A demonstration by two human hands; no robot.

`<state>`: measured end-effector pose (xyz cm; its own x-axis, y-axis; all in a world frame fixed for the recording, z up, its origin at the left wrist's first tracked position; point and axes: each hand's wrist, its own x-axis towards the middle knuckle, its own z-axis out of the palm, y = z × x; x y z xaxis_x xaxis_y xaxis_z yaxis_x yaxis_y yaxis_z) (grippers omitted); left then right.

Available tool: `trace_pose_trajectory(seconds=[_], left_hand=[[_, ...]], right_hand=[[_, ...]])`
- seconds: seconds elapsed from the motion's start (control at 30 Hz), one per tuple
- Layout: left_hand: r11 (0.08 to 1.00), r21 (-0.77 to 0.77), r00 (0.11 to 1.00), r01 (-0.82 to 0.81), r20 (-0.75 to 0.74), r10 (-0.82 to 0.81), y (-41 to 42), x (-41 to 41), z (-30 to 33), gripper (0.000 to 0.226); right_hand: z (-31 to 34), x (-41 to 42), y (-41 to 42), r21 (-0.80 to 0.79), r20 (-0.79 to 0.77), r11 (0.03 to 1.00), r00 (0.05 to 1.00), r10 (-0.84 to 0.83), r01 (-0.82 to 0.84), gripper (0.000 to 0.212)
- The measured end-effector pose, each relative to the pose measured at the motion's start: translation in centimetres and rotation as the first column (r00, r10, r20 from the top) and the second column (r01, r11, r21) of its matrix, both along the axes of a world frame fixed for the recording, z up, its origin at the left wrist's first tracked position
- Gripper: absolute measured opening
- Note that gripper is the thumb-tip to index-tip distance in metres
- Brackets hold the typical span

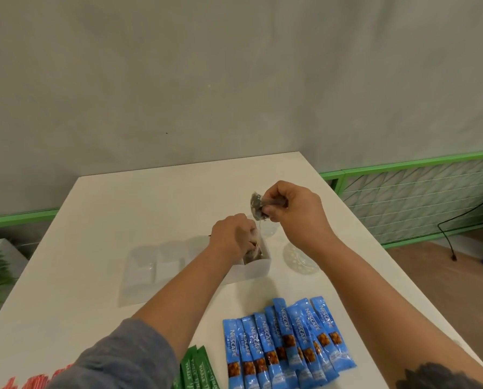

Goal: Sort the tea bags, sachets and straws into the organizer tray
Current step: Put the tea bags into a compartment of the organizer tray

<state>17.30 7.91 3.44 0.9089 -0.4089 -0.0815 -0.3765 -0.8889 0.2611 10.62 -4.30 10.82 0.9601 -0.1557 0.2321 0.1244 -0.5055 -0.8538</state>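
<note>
my left hand (232, 234) tucks tea bags (252, 255) into the tray (178, 265)'s right-end slot, fingers pinched on them. my right hand (288, 204) grips more bags (257, 206) just above the tray, ready to follow. coffee sachets (288, 341) wait nearer me.

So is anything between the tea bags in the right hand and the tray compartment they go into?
Yes: the left hand sits in the rightmost compartment of the organizer tray, pressing tea bags there. The right hand holds its tea bags above it.
</note>
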Motion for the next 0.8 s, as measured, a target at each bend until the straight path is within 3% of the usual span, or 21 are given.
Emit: trace_pose_trajectory(seconds=[0.07, 0.33, 0.53, 0.63, 0.8], left_hand=[[0.999, -0.016, 0.999, -0.028, 0.017, 0.028, 0.1, 0.2, 0.2, 0.007], [0.997, -0.068, 1.000, -0.020, -0.007, 0.020, 1.7, 0.8, 0.6, 0.018], [0.997, -0.073, 0.998, 0.036, -0.041, -0.039, 1.6, 0.5, 0.5, 0.035], [0.992, -0.122, 0.998, 0.035, -0.046, -0.041, 1.6, 0.6, 0.4, 0.034], [0.972, -0.234, 0.999, 0.038, 0.046, -0.029, 1.2, 0.7, 0.3, 0.022]], right_hand=[[-1.0, 0.2, 0.1, -0.029, -0.007, 1.000, 1.000, -0.012, 0.012, 0.024], [-5.9, 0.6, 0.8, -0.252, -0.127, 0.968, 0.991, -0.042, 0.009, 0.013], [-7.7, 0.7, 1.8, -0.600, -0.170, 0.797, 0.984, -0.049, -0.063, 0.018], [-8.6, 0.5, 1.6, -0.733, -0.096, 0.677, 0.995, 0.005, -0.074, 0.022], [-9.7, -0.4, 1.9, -0.713, 0.085, 0.701, 0.994, 0.074, 0.009, 0.016]])
